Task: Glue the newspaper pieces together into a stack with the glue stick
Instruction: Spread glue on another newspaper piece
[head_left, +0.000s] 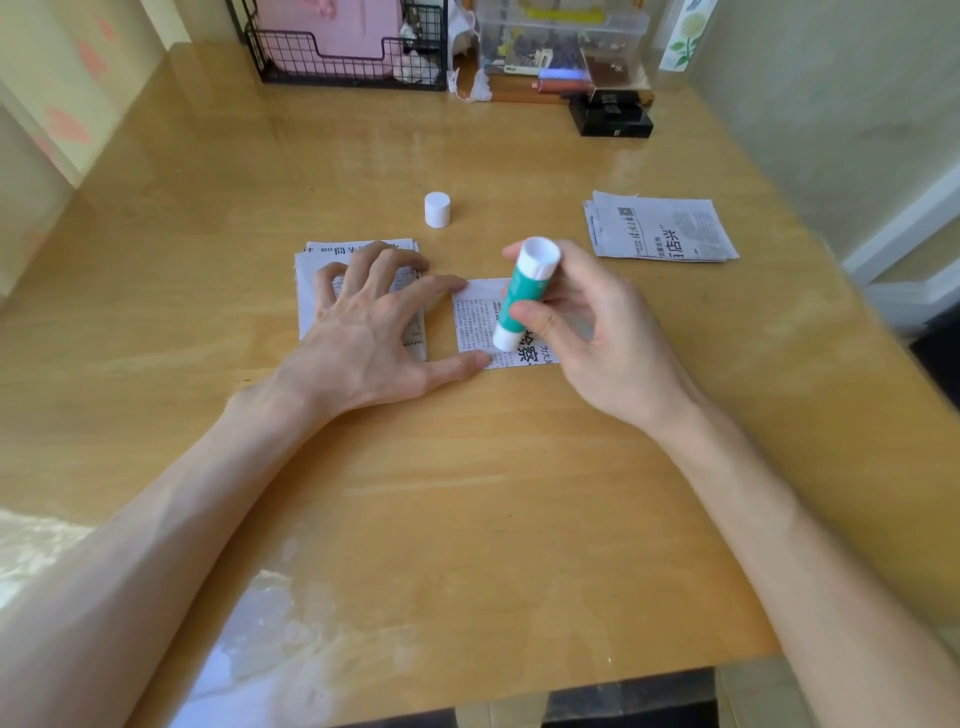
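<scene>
On my feed, furthest left on the wooden table (467, 493) lies a small stack of newspaper pieces (311, 275). The left hand (374, 332) lies over it with its fingers spread and nearly straight, gripping nothing. Its index fingertip and thumb reach right onto the left edge of a single newspaper piece (475, 322), pinning it flat just beside the stack.

Beyond the hand, a white cap (437, 209) stands upright by itself on the bare wood, apart from the paper.

The green-and-white glue stick (522, 296) is tilted, its lower white end down on the single piece and its upper end leaning away to the right. The right hand (597, 332) has it pinched between thumb and curled fingers around the green barrel, and covers the right part of the piece.

Further right, well apart from the hands, I see a loose pile of newspaper pieces (662, 228).

Along the far edge sit a black wire basket (337, 62), a clear plastic box (561, 36) and a black box (613, 117).
</scene>
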